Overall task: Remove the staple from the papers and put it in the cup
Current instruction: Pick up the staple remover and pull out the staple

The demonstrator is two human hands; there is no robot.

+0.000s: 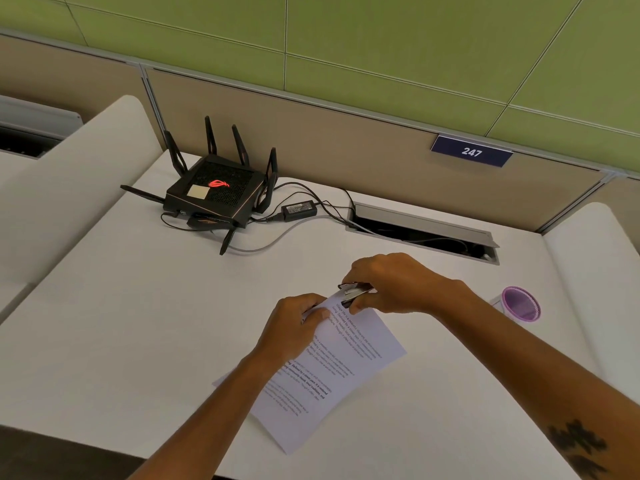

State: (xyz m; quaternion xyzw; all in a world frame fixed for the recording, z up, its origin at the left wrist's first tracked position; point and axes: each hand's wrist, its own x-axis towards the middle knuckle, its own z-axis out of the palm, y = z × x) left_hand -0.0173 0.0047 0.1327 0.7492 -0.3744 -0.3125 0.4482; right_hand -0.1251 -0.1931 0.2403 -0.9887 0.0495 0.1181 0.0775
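Your right hand (398,282) grips a staple remover (355,293) at the far corner of the papers (346,358); your left hand (294,323) pinches that corner. The staple itself is hidden. Thin sheets likely tear easily, so hold close. The cup (521,304) sits right.

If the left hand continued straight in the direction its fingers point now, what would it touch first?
Probably the small black and silver staple remover, held by the right hand just beyond the left hand at the corner of the white printed papers. Depth is unclear.
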